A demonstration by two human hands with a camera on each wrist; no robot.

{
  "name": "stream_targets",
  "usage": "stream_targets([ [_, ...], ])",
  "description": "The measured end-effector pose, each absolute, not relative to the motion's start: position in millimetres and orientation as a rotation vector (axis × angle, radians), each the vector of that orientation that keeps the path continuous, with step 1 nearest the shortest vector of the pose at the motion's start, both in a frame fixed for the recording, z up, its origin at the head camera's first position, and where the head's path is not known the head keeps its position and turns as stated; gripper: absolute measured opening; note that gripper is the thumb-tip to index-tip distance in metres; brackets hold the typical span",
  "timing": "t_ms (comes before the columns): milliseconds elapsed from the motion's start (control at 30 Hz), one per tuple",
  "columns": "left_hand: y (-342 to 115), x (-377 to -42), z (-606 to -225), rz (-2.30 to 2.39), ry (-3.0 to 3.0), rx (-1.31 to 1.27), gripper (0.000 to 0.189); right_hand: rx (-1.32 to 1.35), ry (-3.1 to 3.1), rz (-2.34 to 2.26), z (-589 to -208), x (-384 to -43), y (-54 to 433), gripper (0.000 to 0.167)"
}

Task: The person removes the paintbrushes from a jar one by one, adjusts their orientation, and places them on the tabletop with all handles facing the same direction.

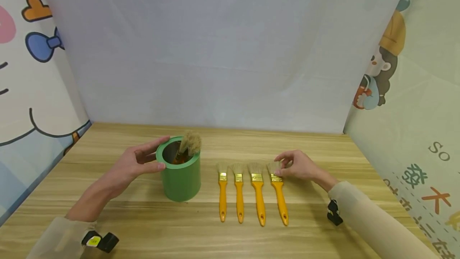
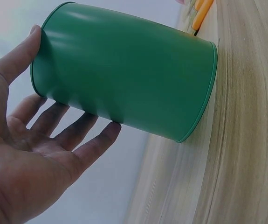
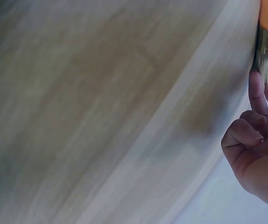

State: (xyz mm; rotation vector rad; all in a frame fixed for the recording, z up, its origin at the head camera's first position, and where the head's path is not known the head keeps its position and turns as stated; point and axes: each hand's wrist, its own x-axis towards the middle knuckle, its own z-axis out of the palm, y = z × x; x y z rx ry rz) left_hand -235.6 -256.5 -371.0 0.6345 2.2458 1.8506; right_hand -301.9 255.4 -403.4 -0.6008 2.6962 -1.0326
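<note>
A green cylindrical canister (image 1: 181, 183) stands upright at left of centre. My left hand (image 1: 138, 163) holds it near the rim, thumb on the near side and fingers round the back; the fingertips (image 2: 110, 129) rest on its wall in the left wrist view. Paintbrush bristles (image 1: 191, 142) stick out of the canister, and orange shows inside it. On the table, several orange-handled paintbrushes lie in a row, bristles away from me. At the right end of the row, my right hand (image 1: 298, 166) pinches a paintbrush (image 1: 279, 197) at its bristles, close to the metal band.
Left of the pinched brush lie a wide paintbrush (image 1: 258, 195) and two narrower paintbrushes (image 1: 238, 195). A pale cloth (image 1: 215, 51) hangs behind the wooden table (image 1: 172, 231). Printed cloths (image 1: 424, 131) hang along both sides.
</note>
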Motion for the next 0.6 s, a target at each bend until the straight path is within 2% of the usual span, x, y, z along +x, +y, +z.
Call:
stream_targets([
  [367, -256, -235, -372, 1.854, 2.244, 0.637, 0.073, -0.595, 2.721, -1.025, -403, -298, 255, 0.042],
  [600, -256, -236, -372, 1.845, 2.258, 0.622, 0.072, -0.624, 2.898, -0.958, -377, -292, 252, 0.039],
])
